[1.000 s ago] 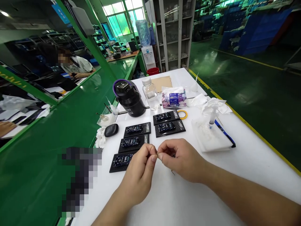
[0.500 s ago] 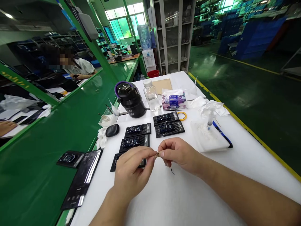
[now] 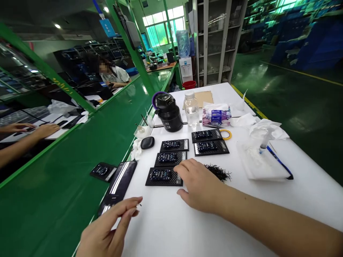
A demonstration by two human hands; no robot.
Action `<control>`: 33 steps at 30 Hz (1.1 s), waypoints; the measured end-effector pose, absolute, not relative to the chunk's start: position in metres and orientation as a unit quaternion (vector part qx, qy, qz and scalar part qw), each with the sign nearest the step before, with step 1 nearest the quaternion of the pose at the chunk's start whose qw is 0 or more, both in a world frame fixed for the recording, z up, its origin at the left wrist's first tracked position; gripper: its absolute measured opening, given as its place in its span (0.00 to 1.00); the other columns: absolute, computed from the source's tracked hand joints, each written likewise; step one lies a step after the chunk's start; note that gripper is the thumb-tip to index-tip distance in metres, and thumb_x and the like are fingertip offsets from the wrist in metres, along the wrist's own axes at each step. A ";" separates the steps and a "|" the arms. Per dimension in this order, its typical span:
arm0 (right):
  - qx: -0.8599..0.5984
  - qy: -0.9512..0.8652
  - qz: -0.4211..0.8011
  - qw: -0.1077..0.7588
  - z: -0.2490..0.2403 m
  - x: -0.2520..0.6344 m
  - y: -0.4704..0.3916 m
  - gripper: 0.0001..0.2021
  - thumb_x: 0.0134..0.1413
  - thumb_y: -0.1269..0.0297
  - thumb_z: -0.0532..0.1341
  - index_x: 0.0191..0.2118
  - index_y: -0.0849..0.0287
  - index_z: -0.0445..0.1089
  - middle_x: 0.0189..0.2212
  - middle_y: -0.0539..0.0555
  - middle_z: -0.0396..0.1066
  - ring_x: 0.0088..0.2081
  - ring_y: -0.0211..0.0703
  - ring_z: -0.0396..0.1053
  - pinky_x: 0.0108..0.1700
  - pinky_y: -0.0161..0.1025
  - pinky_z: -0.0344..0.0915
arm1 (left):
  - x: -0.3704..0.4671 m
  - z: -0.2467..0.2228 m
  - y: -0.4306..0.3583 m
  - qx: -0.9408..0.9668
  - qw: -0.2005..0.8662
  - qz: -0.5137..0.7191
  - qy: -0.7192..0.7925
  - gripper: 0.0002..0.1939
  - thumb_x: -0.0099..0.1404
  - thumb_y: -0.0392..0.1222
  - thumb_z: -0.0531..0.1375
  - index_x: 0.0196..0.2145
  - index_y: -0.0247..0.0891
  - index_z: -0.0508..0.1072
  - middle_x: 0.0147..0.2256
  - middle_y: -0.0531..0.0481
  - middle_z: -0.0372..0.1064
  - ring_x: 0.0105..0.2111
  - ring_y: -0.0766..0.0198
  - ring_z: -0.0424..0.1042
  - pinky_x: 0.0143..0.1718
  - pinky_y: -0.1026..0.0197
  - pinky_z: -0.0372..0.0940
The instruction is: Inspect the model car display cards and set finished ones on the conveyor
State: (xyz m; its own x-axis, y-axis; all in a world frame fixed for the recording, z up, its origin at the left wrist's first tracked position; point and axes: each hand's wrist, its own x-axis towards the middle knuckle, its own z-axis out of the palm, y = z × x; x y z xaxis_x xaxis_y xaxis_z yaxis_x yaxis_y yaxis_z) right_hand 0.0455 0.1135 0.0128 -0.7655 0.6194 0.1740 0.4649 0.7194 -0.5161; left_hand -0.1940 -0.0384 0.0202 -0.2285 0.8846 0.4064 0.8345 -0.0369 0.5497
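Note:
My left hand (image 3: 114, 225) is at the lower left, thumb and fingertips pinched on a tiny dark piece (image 3: 139, 205), too small to make out. My right hand (image 3: 199, 184) reaches over the table with its thumb apart from its fingers. Its fingertips are at the right edge of the nearest black patterned plate (image 3: 174, 181), which bears a dark glossy model car (image 3: 160, 174); whether they touch it I cannot tell. A pile of thin black strips (image 3: 219, 172) lies just beyond the right hand, partly hidden by it.
More car plates (image 3: 224, 146) lie farther back. Behind them stand a black jug (image 3: 171, 116), a clear bottle (image 3: 192, 112) and a tissue pack (image 3: 216, 116). A syringe (image 3: 266, 141) lies on a white pad (image 3: 254, 167) at right. A phone (image 3: 120, 182) is left. A co-worker sits far left.
My hands were together, pinching a tiny piece; they are now apart, the left lower and to the left, the right over by the plate. The view has swung left, and the black pile shows.

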 end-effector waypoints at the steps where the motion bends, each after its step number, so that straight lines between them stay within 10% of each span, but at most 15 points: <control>1: -0.308 -0.914 0.217 0.150 0.012 0.038 0.115 0.19 0.54 0.68 0.67 0.52 0.66 0.69 0.47 0.63 0.66 0.49 0.56 0.62 0.53 0.53 0.65 | -0.199 0.019 -0.045 0.632 0.022 0.337 0.698 0.08 0.65 0.46 0.63 0.39 0.47 0.81 0.34 0.53 0.81 0.27 0.64 0.79 0.28 0.70 0.72; 5: -0.339 -0.909 0.203 0.133 0.010 0.022 0.120 0.18 0.55 0.66 0.67 0.50 0.65 0.69 0.46 0.62 0.65 0.49 0.56 0.60 0.53 0.53 0.64 | -0.216 0.014 -0.067 0.622 -0.031 0.302 0.722 0.09 0.68 0.47 0.59 0.40 0.46 0.79 0.33 0.54 0.80 0.23 0.68 0.77 0.23 0.72 0.70; 12: -0.369 -0.897 0.220 0.108 0.012 0.020 0.123 0.27 0.52 0.64 0.70 0.56 0.63 0.66 0.48 0.61 0.65 0.53 0.57 0.59 0.58 0.54 0.60 | -0.211 -0.001 -0.080 0.635 -0.060 0.404 0.656 0.09 0.66 0.32 0.60 0.39 0.45 0.77 0.41 0.53 0.79 0.42 0.63 0.78 0.47 0.62 0.72; 20: -0.363 -0.897 0.240 0.075 0.015 0.016 0.098 0.28 0.51 0.66 0.69 0.58 0.60 0.65 0.50 0.61 0.65 0.51 0.57 0.63 0.54 0.54 0.64 | -0.194 -0.006 -0.082 0.650 -0.007 0.412 0.638 0.09 0.67 0.31 0.59 0.39 0.44 0.75 0.41 0.52 0.76 0.40 0.65 0.76 0.42 0.64 0.71; 33: -0.215 -0.898 0.289 0.253 -0.013 0.021 0.043 0.24 0.51 0.75 0.62 0.55 0.63 0.63 0.47 0.59 0.67 0.49 0.53 0.62 0.55 0.52 0.65 | -0.164 -0.023 -0.062 0.687 -0.139 0.397 0.592 0.15 0.59 0.22 0.64 0.41 0.37 0.74 0.40 0.46 0.77 0.40 0.60 0.73 0.44 0.52 0.68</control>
State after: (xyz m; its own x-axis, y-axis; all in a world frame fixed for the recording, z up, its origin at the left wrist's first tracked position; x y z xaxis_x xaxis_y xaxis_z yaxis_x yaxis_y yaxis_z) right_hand 0.0206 0.0431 -0.0129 -0.7789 0.5329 0.3305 0.2402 0.7404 -0.6277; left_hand -0.1638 -0.0622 -0.0227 -0.0173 0.7035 0.7105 0.9242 -0.2598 0.2798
